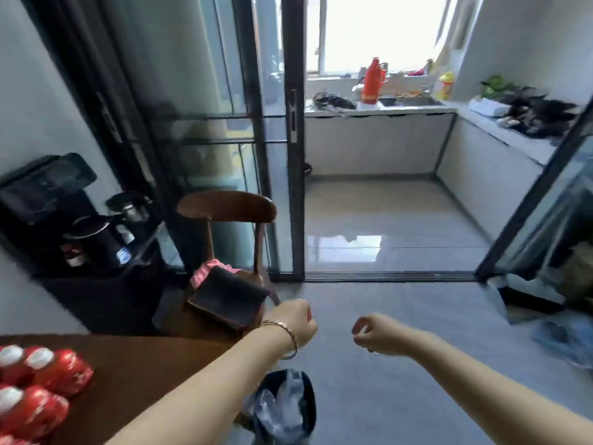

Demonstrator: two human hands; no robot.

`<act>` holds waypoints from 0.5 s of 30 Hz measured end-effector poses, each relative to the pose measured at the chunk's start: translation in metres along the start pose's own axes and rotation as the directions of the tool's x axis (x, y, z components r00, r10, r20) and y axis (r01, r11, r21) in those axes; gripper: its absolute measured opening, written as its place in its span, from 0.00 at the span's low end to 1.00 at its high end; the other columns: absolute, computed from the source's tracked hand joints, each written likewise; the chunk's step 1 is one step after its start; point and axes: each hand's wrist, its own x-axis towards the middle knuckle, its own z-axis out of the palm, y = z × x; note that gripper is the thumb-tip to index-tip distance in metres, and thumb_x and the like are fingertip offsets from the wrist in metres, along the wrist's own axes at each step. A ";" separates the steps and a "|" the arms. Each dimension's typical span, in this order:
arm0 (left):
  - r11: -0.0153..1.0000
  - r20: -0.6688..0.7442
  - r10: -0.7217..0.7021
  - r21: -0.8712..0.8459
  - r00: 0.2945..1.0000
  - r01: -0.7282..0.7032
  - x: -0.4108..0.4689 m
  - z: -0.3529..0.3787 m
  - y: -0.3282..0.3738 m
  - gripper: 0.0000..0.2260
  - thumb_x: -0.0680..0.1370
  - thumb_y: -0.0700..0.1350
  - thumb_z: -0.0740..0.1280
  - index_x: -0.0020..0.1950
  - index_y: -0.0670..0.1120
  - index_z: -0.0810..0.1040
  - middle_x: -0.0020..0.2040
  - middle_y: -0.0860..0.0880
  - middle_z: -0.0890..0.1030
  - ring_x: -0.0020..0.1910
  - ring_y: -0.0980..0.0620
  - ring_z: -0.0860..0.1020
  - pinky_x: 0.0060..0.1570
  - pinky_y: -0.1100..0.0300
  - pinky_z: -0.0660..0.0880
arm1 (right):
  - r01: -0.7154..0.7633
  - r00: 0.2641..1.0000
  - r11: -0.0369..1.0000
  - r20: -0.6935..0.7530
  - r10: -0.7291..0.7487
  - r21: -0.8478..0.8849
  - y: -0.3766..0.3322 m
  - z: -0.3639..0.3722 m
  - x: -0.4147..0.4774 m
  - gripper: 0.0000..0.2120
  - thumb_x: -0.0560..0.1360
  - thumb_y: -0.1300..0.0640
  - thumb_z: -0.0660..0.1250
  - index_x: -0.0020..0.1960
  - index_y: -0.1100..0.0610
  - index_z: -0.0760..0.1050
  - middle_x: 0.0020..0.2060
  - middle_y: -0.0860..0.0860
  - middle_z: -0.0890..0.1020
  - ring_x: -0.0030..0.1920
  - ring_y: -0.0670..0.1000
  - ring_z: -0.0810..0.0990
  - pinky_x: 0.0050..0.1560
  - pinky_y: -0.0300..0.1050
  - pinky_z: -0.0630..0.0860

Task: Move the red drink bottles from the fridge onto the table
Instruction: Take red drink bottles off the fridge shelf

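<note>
Red drink bottles are sitting bunched together on the brown counter at bottom left, white caps showing, several touching; neither hand is carrying one. They're looking like small plastic bottles w/ glossy wrap labels: light-ish even when full, fairly stiff, prob. slick if cold & wet from the fridge, so wrapping round the body just below the cap is seeming the safest hold. The fridge may be the glass-fronted unit at far right, but blur is making that hard to confirm. Left hand, bracelet on the wrist, is reaching fwd above the floor, fingers curled into a loose fist, gripping nothing. Right hand is hovering beside it, apart, fingers & thumb curled in, also empty.
</note>
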 end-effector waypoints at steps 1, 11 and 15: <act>0.998 0.019 0.061 0.030 0.998 -0.062 0.016 0.004 0.038 0.10 0.75 0.46 0.58 0.53 0.46 0.75 0.57 0.45 0.78 0.55 0.44 0.76 0.50 0.58 0.71 | -0.059 0.997 0.998 -0.041 0.060 0.018 0.034 -0.020 -0.012 0.14 0.75 0.53 0.61 0.59 0.54 0.75 0.51 0.54 0.81 0.42 0.50 0.75 0.40 0.36 0.70; 0.821 0.110 0.515 0.221 0.850 -0.526 0.110 0.071 0.447 0.12 0.76 0.43 0.57 0.56 0.44 0.75 0.56 0.43 0.78 0.55 0.42 0.77 0.50 0.56 0.73 | -0.467 0.764 0.868 -0.418 0.491 0.167 0.349 -0.212 -0.174 0.13 0.73 0.57 0.59 0.55 0.59 0.76 0.56 0.56 0.80 0.55 0.56 0.78 0.53 0.47 0.75; 0.688 0.167 0.648 0.289 0.743 -0.665 0.132 0.085 0.585 0.13 0.77 0.44 0.57 0.56 0.43 0.77 0.56 0.44 0.79 0.54 0.43 0.77 0.52 0.52 0.76 | -0.554 0.631 0.802 -0.517 0.579 0.222 0.438 -0.278 -0.225 0.11 0.74 0.56 0.59 0.55 0.52 0.75 0.57 0.51 0.79 0.57 0.55 0.77 0.52 0.43 0.72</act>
